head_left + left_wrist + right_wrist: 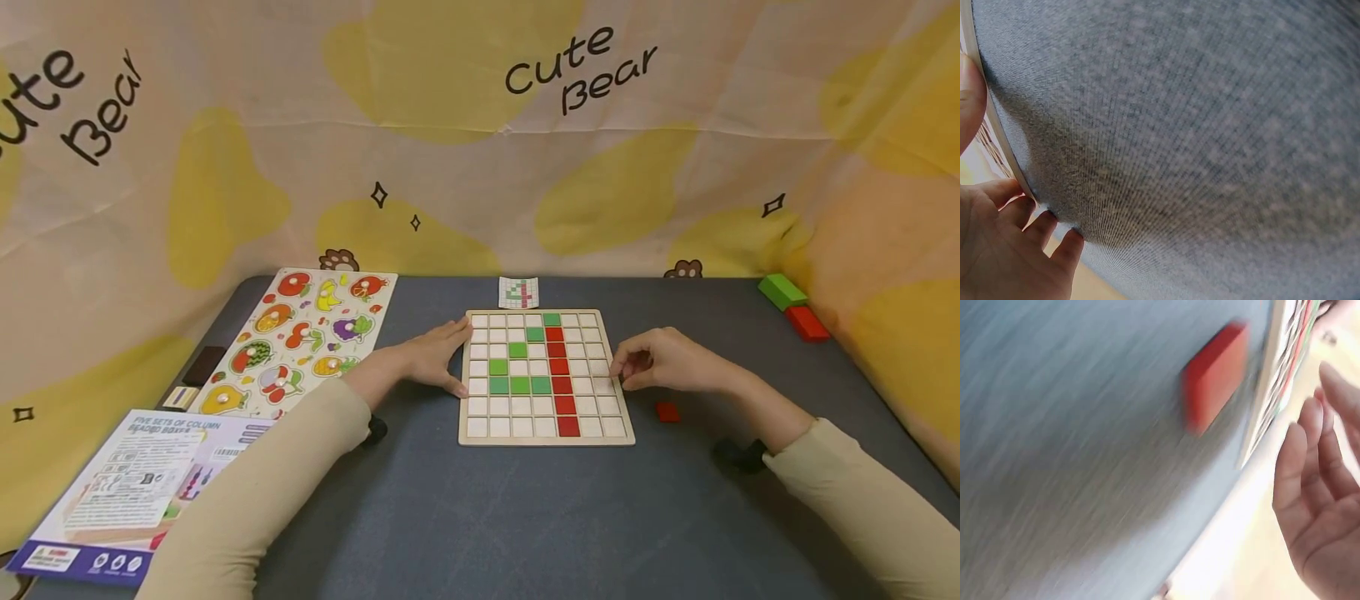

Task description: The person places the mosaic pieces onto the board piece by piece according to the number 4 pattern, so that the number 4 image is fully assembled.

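Observation:
A wooden grid board (498,407) lies flat in the middle, with green tiles (517,350) in a diagonal and a short row, and a column of red tiles (561,385). My left hand (431,358) rests at the board's left side, thumb and fingertips on its edge. In the left wrist view the fingers (1038,228) touch that rim. By the right edge is my right hand (660,360), fingers loosely bent, with nothing visible between them. A loose red tile (667,412) lies below it; the right wrist view shows the tile (1217,378) blurred, beside the board.
A small pattern card (518,292) lies behind the board. On the left are a fruit puzzle board (318,321), a printed box (127,492) and a dark block (204,365). Green (783,292) and red blocks (807,323) stand at the back right. Printed cloth surrounds the table.

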`<action>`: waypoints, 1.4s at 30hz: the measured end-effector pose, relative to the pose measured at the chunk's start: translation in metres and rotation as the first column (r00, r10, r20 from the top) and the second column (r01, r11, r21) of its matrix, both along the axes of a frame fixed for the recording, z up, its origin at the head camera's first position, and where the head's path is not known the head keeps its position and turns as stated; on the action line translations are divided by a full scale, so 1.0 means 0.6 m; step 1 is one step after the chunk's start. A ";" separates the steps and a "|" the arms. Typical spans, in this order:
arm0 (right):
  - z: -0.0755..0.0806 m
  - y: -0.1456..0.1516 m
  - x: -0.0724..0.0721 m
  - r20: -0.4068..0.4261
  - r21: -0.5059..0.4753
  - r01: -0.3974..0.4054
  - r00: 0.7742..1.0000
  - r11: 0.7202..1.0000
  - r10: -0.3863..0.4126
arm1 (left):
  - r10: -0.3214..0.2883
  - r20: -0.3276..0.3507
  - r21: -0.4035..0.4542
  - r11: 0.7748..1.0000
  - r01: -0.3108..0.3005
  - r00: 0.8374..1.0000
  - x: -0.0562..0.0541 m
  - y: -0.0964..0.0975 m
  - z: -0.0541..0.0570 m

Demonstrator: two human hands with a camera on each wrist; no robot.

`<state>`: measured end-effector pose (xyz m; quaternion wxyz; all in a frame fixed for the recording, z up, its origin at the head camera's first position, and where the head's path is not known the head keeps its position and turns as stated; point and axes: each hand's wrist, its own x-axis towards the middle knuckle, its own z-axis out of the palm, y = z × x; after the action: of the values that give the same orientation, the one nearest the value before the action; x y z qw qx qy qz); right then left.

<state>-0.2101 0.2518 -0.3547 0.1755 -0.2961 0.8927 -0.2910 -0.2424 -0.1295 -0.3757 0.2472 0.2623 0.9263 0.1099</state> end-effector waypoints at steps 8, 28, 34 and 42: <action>-0.005 0.071 -0.014 0.159 0.024 -0.120 0.981 0.992 0.115 | 0.000 0.001 -0.003 1.000 0.000 1.000 0.000 -0.001 0.000; -0.026 0.083 -0.017 0.143 0.100 -0.082 0.987 0.992 0.067 | 0.006 0.000 0.002 1.000 -0.006 1.000 0.001 -0.001 0.003; -0.019 0.054 -0.028 0.057 0.090 0.053 0.997 0.995 -0.058 | 0.012 0.002 -0.006 1.000 -0.012 1.000 0.001 0.000 0.005; -0.014 -0.015 -0.028 -0.056 -0.038 0.123 0.991 0.992 -0.125 | 0.011 -0.005 -0.009 1.000 -0.011 1.000 0.001 0.002 0.003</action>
<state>-0.2271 0.2427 -0.3634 0.1257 -0.2514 0.9089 -0.3079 -0.2419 -0.1281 -0.3740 0.2452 0.2562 0.9289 0.1066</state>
